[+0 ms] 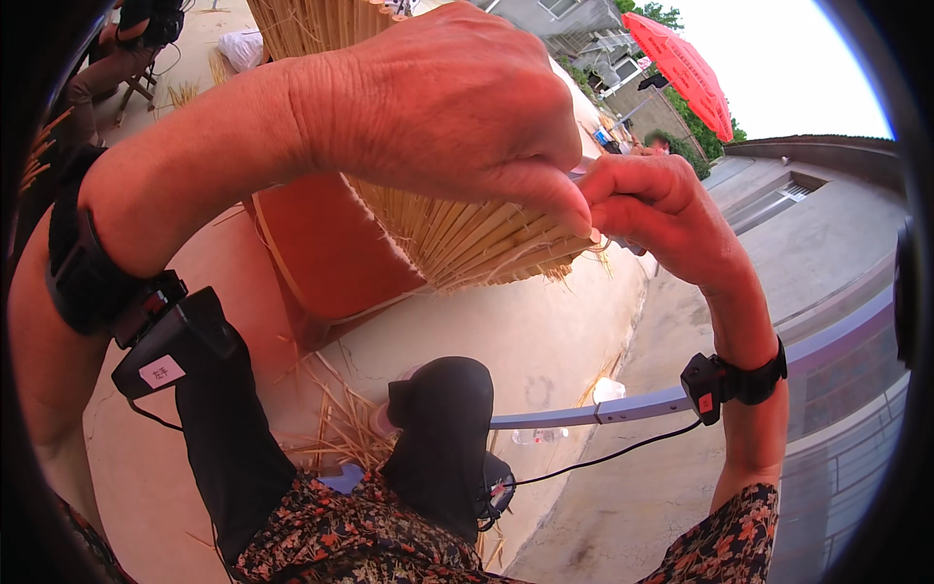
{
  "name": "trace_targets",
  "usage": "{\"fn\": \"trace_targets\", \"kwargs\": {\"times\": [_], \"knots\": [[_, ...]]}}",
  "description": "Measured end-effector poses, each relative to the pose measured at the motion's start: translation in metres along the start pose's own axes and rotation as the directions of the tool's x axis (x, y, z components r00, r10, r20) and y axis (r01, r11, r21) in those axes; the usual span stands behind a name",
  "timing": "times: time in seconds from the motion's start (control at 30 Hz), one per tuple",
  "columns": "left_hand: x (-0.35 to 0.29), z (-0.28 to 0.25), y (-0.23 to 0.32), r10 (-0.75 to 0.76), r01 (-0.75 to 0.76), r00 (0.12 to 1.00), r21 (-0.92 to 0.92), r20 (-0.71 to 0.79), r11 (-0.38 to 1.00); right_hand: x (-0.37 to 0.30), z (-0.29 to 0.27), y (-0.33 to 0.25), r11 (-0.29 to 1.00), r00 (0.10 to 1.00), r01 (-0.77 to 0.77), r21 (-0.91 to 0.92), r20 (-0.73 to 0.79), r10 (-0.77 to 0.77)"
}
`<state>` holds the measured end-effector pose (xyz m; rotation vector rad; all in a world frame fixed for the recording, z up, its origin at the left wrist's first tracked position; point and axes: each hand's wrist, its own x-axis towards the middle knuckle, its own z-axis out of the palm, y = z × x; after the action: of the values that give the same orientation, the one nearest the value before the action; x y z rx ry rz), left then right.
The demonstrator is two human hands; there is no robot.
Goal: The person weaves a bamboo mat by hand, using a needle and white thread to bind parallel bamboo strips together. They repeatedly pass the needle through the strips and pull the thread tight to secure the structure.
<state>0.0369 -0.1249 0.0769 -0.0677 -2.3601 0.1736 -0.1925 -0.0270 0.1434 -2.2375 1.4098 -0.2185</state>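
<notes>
A straw mat (477, 234), its pale stalks lying side by side and bound with thin thread, hangs fanned out under my hands. My left hand (457, 117) reaches across the top with its wrist bent, thumb and fingers closed on the mat's right-hand edge. Right beside that thumb, my right hand (662, 209) is closed in a pinch at the same edge; what lies between its fingertips is too small to make out. More of the mat shows beyond my left hand at the top. Each arm wears a black strap carrying a small device.
A reddish-brown chair (336, 248) stands beyond my knees. Loose straw stalks (341, 423) lie on the floor by my legs. A grey metal bar (642, 404) curves past my right side, near a clear plastic bottle (540, 435). Another person (97, 73) sits far left; a red umbrella (681, 73) stands behind.
</notes>
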Motion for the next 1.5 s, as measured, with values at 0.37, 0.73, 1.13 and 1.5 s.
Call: {"fn": "trace_targets", "kwargs": {"times": [0.37, 0.73, 1.13, 1.5], "knots": [[-0.011, -0.003, 0.005, 0.019, -0.019, 1.000, 0.020, -0.020, 1.000, -0.005, 0.011, -0.008, 0.991, 0.998, 0.022, -0.133, -0.058, -0.030], [-0.007, 0.000, 0.011, 0.036, -0.039, 0.995, -0.030, -0.091, 0.999, -0.005, 0.012, -0.013, 0.991, 0.998, 0.053, -0.123, -0.027, -0.057], [-0.002, -0.008, 0.013, 0.011, -0.009, 0.999, 0.034, -0.044, 0.999, -0.002, 0.016, -0.017, 0.993, 0.997, 0.023, -0.112, -0.074, -0.031], [0.028, -0.027, 0.005, -0.105, 0.098, 0.963, 0.040, 0.249, 0.994, -0.012, 0.035, 0.018, 0.988, 0.872, 0.135, -0.072, -0.464, -0.153]]}}
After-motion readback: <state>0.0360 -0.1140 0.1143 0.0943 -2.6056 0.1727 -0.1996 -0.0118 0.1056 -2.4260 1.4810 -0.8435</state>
